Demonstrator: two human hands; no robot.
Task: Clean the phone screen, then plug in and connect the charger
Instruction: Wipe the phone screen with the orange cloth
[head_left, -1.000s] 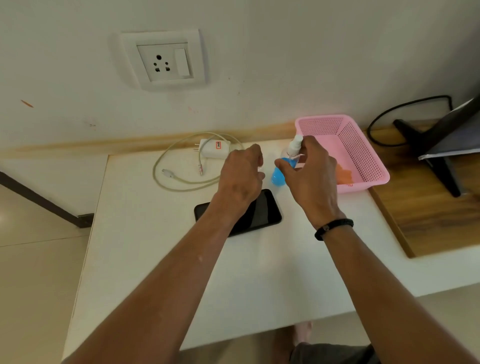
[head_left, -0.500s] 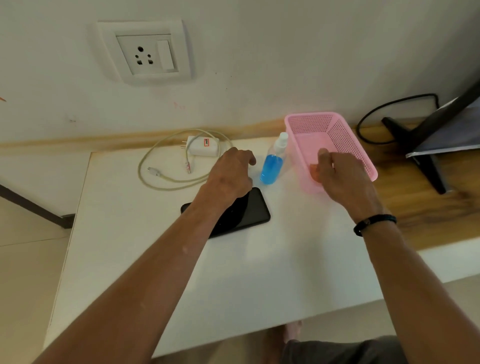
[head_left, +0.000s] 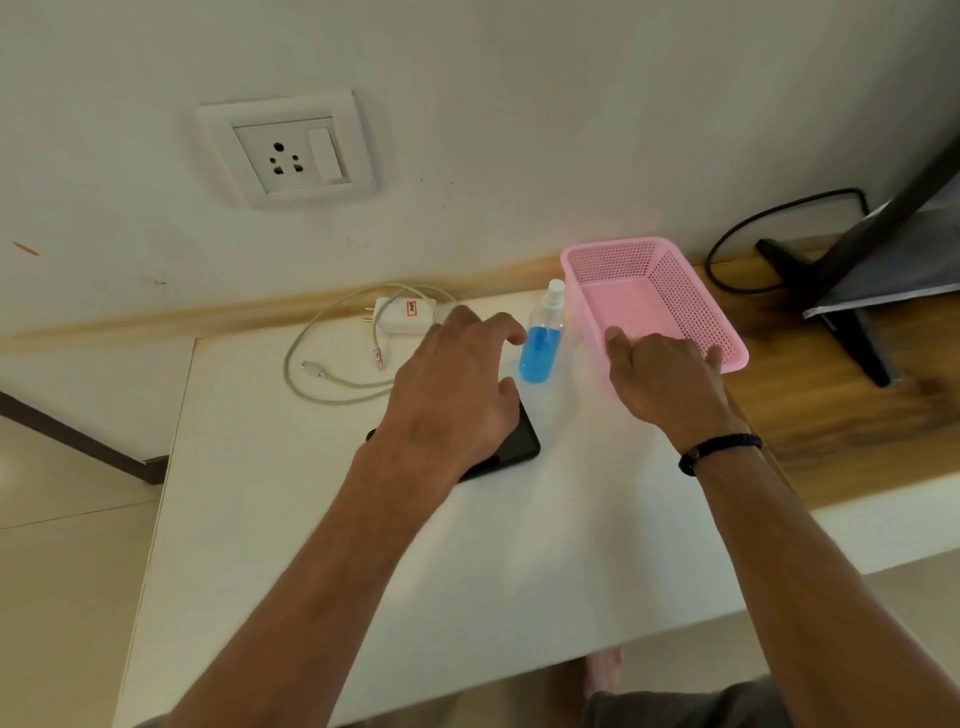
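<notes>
From the head camera I see the phone (head_left: 511, 441) flat on the white table (head_left: 519, 561), mostly under my left hand (head_left: 452, 395), fingers spread, gripping nothing. Beyond the phone lies the charger (head_left: 402, 315). My right hand (head_left: 670, 384) reaches into the pink basket (head_left: 691, 291); I can't tell its grip.
</notes>
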